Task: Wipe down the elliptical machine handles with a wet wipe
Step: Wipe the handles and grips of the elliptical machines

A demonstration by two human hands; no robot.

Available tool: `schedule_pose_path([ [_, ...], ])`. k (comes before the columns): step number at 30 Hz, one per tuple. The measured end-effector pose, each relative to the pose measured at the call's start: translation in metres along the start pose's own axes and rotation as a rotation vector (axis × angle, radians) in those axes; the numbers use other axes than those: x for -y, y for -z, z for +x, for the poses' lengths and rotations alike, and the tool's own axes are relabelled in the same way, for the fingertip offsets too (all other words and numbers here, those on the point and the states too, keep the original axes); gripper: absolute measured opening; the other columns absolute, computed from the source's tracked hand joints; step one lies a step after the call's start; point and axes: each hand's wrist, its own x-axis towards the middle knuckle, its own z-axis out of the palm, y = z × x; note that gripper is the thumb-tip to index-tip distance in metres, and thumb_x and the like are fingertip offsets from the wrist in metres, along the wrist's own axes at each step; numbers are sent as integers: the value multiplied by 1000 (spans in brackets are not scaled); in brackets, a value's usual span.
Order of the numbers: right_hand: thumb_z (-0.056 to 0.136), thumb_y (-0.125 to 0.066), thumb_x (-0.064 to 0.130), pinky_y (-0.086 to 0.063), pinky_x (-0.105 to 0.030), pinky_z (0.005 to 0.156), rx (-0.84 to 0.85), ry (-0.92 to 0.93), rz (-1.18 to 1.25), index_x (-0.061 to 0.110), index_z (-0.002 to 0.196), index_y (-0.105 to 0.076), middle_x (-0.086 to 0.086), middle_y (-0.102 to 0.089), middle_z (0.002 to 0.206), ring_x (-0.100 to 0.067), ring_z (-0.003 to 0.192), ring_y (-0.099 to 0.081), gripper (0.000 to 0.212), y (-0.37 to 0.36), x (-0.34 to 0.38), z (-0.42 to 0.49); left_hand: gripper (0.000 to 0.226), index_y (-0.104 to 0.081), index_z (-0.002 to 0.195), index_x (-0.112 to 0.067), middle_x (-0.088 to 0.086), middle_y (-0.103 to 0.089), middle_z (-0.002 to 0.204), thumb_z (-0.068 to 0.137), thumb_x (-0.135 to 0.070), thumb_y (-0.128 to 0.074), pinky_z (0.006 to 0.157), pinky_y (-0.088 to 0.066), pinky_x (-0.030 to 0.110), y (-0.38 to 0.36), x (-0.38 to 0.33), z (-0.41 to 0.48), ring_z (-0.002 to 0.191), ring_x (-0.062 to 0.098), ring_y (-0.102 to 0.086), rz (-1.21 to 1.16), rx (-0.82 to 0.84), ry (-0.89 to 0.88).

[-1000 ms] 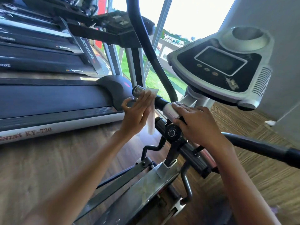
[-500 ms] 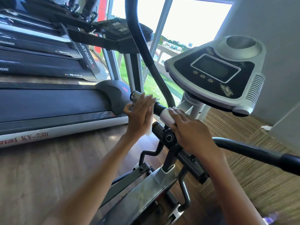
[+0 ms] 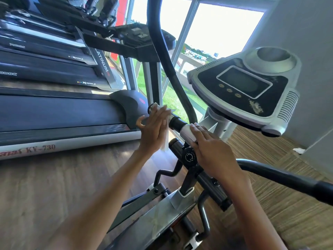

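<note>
Wipe point(image 3: 165, 144) sits pressed under flat-fingered left grip point(image 3: 154, 130) against handle point(image 3: 175, 122), right grip point(image 3: 214, 154) resting flat alongside.

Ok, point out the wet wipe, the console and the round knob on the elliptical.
wet wipe point(image 3: 166, 142): head view, on its loose hanging flap.
console point(image 3: 244, 82): head view, on the middle of its screen.
knob point(image 3: 189, 157): head view, on its black round face.

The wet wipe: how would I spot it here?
Find the elliptical's grey console, then drop left to the short handlebar below it. The left hand presses the wipe against its end: a limp white sheet dangling below the palm, unlike the hard white sleeve under the right hand.
</note>
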Motion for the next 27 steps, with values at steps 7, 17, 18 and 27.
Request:
schedule_pose_path([
  [7,101,-39,25,-48,-37,94,12,-17,-39,23,150,-17,8,-21,157,-14,141,-30,54,2,1,0,46,-53,132,-29,-7,-44,148,102,-38,-19,103,-19,46,4,18,9,145,11,-21,-81,13,159],
  [17,100,-41,25,-47,-40,96,-3,-50,-36,24,150,-16,7,-21,157,-15,142,-28,56,-2,5,-1,47,-37,145,-8,10,-31,154,103,-25,-23,103,-29,41,-19,-13,-17,145,21,-24,-162,-54,124],
  [18,101,-40,24,-46,-40,97,-7,-52,-33,24,150,-16,7,-21,157,-15,142,-27,55,-2,5,-2,49,-34,146,-8,11,-31,154,103,-27,-22,105,-25,41,-19,-7,-17,145,22,-24,-151,-53,176],
  [27,100,-43,24,-43,-46,104,7,-58,-20,26,150,-13,9,-18,158,-14,143,-24,59,-1,3,-1,43,-35,144,-7,17,-29,153,102,-16,-29,119,-12,24,-22,-6,10,146,8,-14,-439,-197,294],
])
